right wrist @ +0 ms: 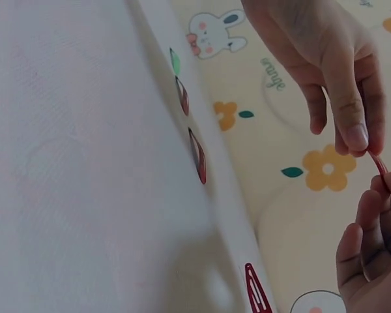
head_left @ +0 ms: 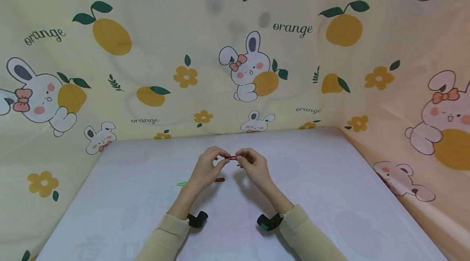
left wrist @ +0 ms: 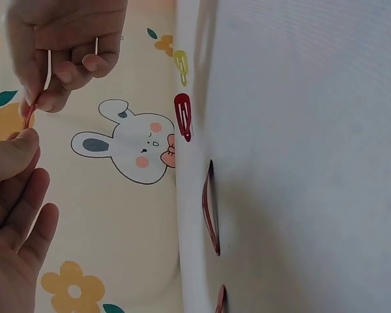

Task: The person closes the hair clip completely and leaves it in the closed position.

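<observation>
Hair clip (head_left: 233, 158), red and slim, hangs at the centre of the head view, clear of the bench (head_left: 330, 195), pinched from both ends. The left hand (head_left: 207, 167) grasps one end between thumb and fingertips; the right hand (head_left: 255, 167) grips the other in the same way. In the left wrist view the clip shows nearly edge-on at the far left, so how far it is open cannot be told.

For good control, the pinch should be light and even, thumbs opposing the fingertips, with the two ends level. A springy strip like this could flick away if one side lets go early, so pressure is best eased gradually. Loose fingers should curl back, leaving the clip's middle in sight.

Staying low over the bench would be prudent: a yellow clip (left wrist: 178, 60) and another red clip (left wrist: 178, 112) lie at upper centre of the left wrist view, while a green clip (right wrist: 174, 62) and two brownish-red clips (right wrist: 201, 165) lie at upper centre of the right wrist view, all easily nudged by a dropped wrist.
</observation>
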Motion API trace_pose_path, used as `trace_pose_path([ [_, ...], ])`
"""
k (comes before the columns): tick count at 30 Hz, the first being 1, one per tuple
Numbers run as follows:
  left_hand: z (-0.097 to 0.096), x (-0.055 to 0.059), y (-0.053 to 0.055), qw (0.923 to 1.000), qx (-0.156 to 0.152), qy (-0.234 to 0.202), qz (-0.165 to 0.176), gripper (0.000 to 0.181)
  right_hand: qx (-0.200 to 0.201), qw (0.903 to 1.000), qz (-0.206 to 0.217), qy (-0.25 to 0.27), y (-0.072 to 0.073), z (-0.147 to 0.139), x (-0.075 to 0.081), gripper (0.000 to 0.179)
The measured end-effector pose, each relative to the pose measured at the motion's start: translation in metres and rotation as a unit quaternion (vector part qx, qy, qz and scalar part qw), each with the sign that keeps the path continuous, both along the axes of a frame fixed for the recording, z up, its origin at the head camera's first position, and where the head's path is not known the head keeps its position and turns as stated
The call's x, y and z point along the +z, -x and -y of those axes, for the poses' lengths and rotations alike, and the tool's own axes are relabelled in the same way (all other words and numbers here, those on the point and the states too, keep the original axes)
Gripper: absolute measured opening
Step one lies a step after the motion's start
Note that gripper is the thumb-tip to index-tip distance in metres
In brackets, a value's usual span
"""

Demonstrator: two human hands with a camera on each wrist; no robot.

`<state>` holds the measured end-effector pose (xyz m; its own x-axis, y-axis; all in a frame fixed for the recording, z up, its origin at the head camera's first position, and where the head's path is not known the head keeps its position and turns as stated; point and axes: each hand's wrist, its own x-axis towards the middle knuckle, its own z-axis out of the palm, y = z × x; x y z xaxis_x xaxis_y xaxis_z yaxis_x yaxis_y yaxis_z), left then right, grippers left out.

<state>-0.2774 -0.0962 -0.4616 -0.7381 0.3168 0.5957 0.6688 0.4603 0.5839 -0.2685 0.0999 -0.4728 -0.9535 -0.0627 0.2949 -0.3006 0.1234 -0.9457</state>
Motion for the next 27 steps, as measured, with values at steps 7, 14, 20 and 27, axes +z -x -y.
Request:
trace_pose_path([
  [7,-0.001,-0.002,0.000,0.9999,0.009,0.006,0.001,0.014,0.005,0.9995,0.030,0.012,0.001,-0.001,-0.001,0.011],
  [14,-0.004,-0.003,-0.002,0.9995,0.029,0.002,-0.015,0.011,0.003,0.9993,0.017,-0.033,0.000,-0.003,0.005,0.017],
  [20,-0.006,-0.005,-0.002,0.9985,0.053,0.001,-0.010,0.011,-0.001,0.9966,-0.020,-0.080,0.001,-0.007,0.003,0.022],
  [27,-0.008,-0.004,-0.002,0.9973,0.066,0.022,0.023,0.011,0.014,0.9903,-0.051,-0.129,0.008,-0.013,0.001,0.019],
])
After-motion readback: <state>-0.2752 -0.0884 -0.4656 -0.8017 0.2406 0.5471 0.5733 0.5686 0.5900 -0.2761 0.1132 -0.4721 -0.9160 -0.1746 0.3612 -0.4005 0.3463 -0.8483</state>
